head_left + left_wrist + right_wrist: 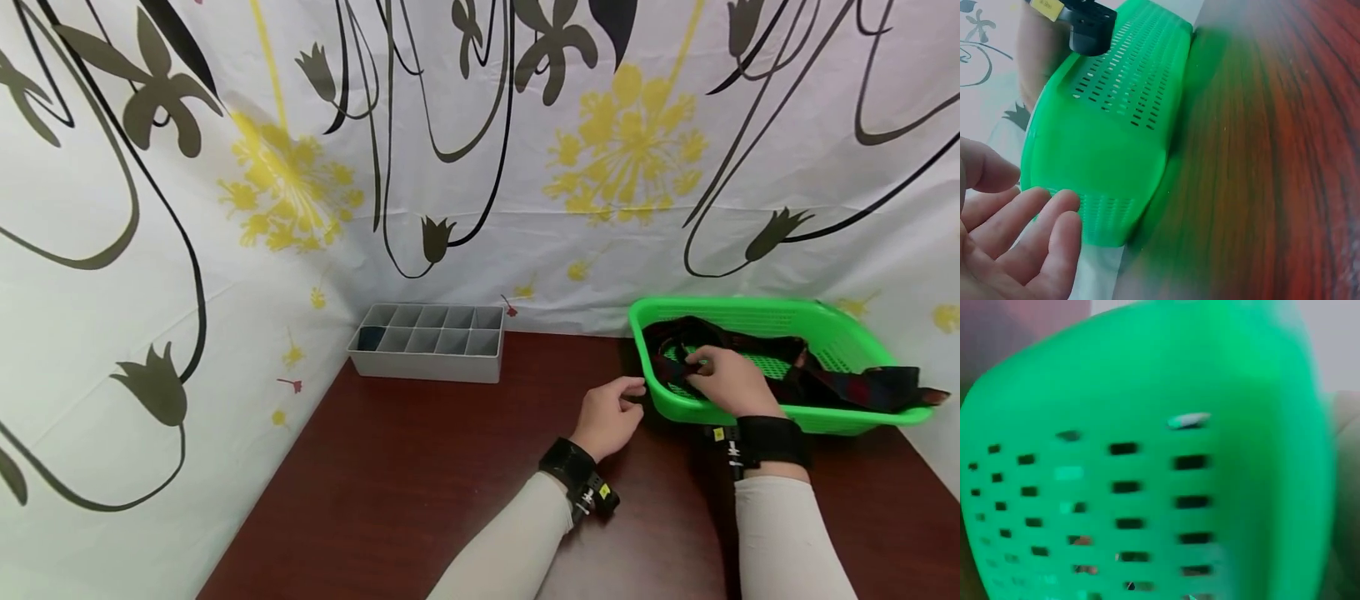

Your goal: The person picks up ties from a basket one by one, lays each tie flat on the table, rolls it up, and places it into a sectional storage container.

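A green plastic basket (840, 333) stands at the right of the dark wooden table (420, 475). Dark fabric straps (877, 385) lie tangled in it, one end hanging over the right rim. My right hand (701, 367) reaches into the basket's left part, fingers curled round a dark strap. My left hand (626, 398) is just outside the basket's left corner, fingers relaxed. In the left wrist view its fingers (1054, 225) lie straight beside the perforated basket wall (1116, 125). Only the blurred green basket wall (1147, 456) fills the right wrist view.
A grey divided organiser box (427, 342) sits at the back left of the table, with one dark item (371, 337) in its front left compartment. Flower-patterned white sheeting (480, 167) closes off the back and left sides.
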`<state>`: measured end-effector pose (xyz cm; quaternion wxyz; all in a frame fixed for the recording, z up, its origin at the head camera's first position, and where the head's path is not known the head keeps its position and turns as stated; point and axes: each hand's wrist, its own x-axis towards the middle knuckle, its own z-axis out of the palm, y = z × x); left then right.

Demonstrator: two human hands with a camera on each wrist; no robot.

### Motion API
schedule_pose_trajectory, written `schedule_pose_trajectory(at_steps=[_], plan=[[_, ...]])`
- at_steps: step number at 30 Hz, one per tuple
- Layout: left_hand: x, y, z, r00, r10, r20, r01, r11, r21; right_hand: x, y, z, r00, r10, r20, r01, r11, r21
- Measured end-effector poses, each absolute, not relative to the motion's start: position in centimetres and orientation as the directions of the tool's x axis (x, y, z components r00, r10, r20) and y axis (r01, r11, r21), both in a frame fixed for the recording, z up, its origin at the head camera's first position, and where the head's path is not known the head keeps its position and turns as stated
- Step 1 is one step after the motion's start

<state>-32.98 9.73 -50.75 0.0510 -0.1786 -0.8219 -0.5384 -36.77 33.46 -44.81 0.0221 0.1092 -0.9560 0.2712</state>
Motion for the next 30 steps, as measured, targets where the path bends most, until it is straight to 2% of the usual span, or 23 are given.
schedule_pose_trajectory(at_steps=[5,9,14,16,18,20,22,26,28,30], plan=[[-33.4,9.6,-50.5,-0.936,0.132,0.327,0.352,0.297,0.888,-36.1,32.5,-43.6,-0.97,-0.134,0.202,-0.234,0.729,-0.643],[-33.5,9.2,-50.0,-0.924,0.094,0.37,0.382,0.222,0.897,-35.9,31.4,-43.0,-0.963,-0.18,0.201,-0.27,0.589,-0.762],[-33.9,8.4,-49.4,-0.907,0.129,0.401,0.414,0.1,0.905,-36.4,29.9,-43.0,-0.946,-0.3,0.12,-0.19,0.216,-0.958],[-34.0,8.2,-49.4,-0.906,0.134,0.4,0.414,0.092,0.906,-36.5,29.4,-43.2,-0.933,-0.345,0.104,-0.138,0.073,-0.988],[-34.2,8.2,-49.5,-0.908,0.115,0.404,0.416,0.116,0.902,-36.7,29.1,-43.4,-0.921,-0.375,0.103,-0.117,0.015,-0.993],[-34.4,8.2,-49.6,-0.91,0.071,0.408,0.414,0.162,0.896,-36.8,28.9,-43.7,-0.916,-0.385,0.114,-0.147,0.057,-0.988],[-34.5,8.2,-49.5,-0.908,0.019,0.419,0.413,0.207,0.887,-37.0,28.8,-43.9,-0.911,-0.386,0.143,-0.24,0.214,-0.947],[-34.5,8.1,-48.8,-0.898,-0.039,0.439,0.415,0.258,0.872,-37.2,28.2,-44.2,-0.909,-0.363,0.207,-0.397,0.595,-0.699],[-34.3,7.9,-48.2,-0.898,-0.037,0.439,0.42,0.228,0.879,-37.2,27.8,-44.4,-0.91,-0.342,0.236,-0.415,0.706,-0.574],[-34.1,7.6,-47.4,-0.898,-0.03,0.438,0.427,0.18,0.886,-37.1,27.3,-44.5,-0.905,-0.33,0.27,-0.425,0.753,-0.503]])
